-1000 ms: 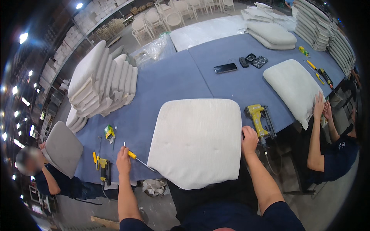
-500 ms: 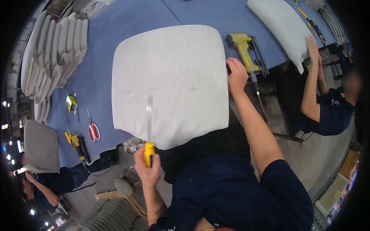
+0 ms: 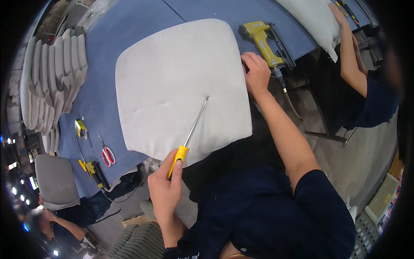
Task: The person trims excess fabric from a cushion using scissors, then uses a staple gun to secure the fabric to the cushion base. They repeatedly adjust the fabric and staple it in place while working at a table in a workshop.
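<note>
A pale fabric-covered seat cushion point(image 3: 172, 82) lies in front of me, its near edge over my dark lap. My left hand point(image 3: 166, 185) is wrapped round the yellow handle of a screwdriver point(image 3: 183, 151). The shaft slants up and right, and its tip touches the fabric right of the cushion's middle. At the cushion's right edge, my right hand point(image 3: 257, 73) is curled against the side. Its fingertips are partly hidden, with something dark between them and the cushion. Shallow dimples show in the fabric.
A yellow staple gun point(image 3: 265, 45) with a hose lies right of the cushion on the blue table point(image 3: 138, 23). Red-handled scissors point(image 3: 107, 151), a small box point(image 3: 80, 128) and another staple gun point(image 3: 97, 174) lie left. Stacked cushions point(image 3: 56, 77) stand far left. Co-workers handle cushions at both sides.
The screwdriver has swung from upright and blurred to a rightward slant, its tip now on the fabric further right. My right hand keeps its place at the cushion's edge. The whole view has shifted slightly.
</note>
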The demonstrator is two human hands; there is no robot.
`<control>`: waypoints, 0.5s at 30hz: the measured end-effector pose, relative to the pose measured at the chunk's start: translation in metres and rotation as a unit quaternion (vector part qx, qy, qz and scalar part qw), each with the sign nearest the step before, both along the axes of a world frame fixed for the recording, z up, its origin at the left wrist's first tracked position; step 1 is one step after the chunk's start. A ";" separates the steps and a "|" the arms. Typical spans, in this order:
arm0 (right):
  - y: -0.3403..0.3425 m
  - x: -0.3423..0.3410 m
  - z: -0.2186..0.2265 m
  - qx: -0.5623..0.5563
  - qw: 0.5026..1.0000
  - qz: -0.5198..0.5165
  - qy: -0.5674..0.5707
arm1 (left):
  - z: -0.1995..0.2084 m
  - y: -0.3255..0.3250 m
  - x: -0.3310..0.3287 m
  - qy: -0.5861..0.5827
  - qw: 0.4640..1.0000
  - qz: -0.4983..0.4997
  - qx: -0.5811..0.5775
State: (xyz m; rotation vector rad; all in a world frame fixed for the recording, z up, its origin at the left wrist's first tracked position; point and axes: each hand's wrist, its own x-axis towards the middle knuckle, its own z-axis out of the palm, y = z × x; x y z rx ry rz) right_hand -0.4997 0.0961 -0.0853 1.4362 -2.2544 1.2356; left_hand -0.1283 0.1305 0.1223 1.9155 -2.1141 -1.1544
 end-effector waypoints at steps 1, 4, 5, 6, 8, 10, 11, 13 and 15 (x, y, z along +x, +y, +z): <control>0.000 0.000 -0.001 0.007 1.000 0.003 -0.005 | 0.001 -0.002 0.001 0.006 0.998 -0.045 -0.051; 0.000 -0.001 -0.007 0.000 1.000 0.004 0.002 | 0.001 -0.004 -0.002 0.018 0.979 -0.123 -0.159; 0.000 -0.002 -0.009 0.001 1.000 0.004 0.000 | 0.002 -0.005 -0.005 0.015 0.980 -0.113 -0.166; 0.000 -0.002 -0.009 0.001 1.000 0.004 -0.001 | 0.003 -0.004 -0.007 0.013 0.979 -0.102 -0.174; -0.001 -0.003 -0.009 -0.008 1.000 0.005 0.004 | -0.002 -0.004 -0.001 0.028 0.981 -0.099 -0.166; -0.002 -0.004 -0.010 -0.021 1.000 0.003 0.016 | -0.001 -0.003 0.002 0.032 0.985 -0.089 -0.147; -0.002 -0.003 -0.010 -0.020 1.000 0.003 0.016 | 0.004 -0.003 0.000 0.027 0.988 -0.079 -0.133; -0.003 -0.003 -0.009 -0.020 1.000 0.005 0.017 | 0.009 -0.004 -0.003 0.019 0.991 -0.067 -0.116; -0.003 -0.003 -0.011 -0.013 1.000 0.000 0.017 | 0.012 -0.006 -0.005 0.010 0.992 -0.062 -0.108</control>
